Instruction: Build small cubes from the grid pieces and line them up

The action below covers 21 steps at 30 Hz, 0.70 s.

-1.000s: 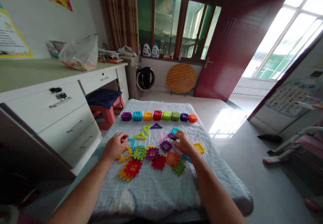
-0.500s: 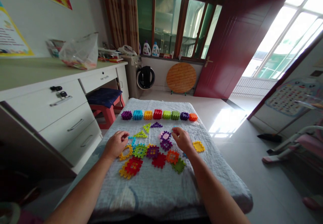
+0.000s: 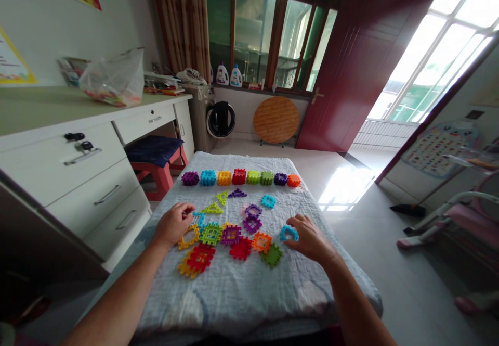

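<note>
My right hand [image 3: 312,238] has thumb and fingers closed on the edge of a blue notched building tile [image 3: 284,230] at the right of the cloth. My left hand [image 3: 173,223] rests with curled fingers beside a blue tile [image 3: 201,220]; whatever its fingertips hold, if anything, is hidden. Near it lie a yellow frame tile [image 3: 181,243], a green tile [image 3: 211,234] and a red tile [image 3: 201,257]. Between the hands are purple tiles [image 3: 252,224], an orange tile [image 3: 261,242] and a dark green tile [image 3: 272,256]. Farther back lies another blue tile [image 3: 268,201].
A row of stacked tiles in several colours, with a red stack [image 3: 239,176] among them, runs along the far side of the cloth-covered table [image 3: 241,299]. Green triangles [image 3: 212,208] lie before it. A white desk [image 3: 97,112] and a stool [image 3: 156,151] stand at left.
My right hand has moved right and nearer, from beside the far blue tile to another blue tile, and closed on it. The far blue tile now shows. My left hand stays beside its tile.
</note>
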Available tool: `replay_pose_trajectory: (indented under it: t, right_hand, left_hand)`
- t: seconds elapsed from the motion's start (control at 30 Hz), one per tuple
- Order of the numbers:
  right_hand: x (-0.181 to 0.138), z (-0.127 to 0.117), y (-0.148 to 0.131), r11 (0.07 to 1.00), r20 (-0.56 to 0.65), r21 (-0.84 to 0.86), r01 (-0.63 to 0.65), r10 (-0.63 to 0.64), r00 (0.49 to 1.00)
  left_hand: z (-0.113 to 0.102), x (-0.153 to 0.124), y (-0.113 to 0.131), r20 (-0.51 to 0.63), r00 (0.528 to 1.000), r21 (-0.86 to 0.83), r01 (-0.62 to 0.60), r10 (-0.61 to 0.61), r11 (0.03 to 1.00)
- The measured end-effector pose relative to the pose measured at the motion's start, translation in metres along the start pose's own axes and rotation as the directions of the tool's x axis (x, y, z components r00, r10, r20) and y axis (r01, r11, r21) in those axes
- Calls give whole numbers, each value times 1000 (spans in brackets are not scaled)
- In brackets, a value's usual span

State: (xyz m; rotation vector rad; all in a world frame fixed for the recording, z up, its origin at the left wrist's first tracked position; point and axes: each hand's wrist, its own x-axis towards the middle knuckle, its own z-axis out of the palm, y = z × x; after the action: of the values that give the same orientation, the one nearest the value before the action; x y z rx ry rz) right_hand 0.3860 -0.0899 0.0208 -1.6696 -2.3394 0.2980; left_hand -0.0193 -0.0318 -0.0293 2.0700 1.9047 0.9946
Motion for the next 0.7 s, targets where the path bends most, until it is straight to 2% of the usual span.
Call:
replay_pose_trajectory:
  t: [0.17,0.43,0.7]
  right_hand:
    - [5,8,-6,998,59,-62,-24,28,998]
    - [9,6,-6,997,74,-56,-45,49,996]
    - [36,5,-14,996,-33,75,38,-36,999]
  left_hand:
    - [-1,0,2,7,1000,-17,10,-10,1000]
    - [-1,1,-3,27,1000,-26,0,1,1000]
    - [0,1,-3,36,999,-51,18,-16,999]
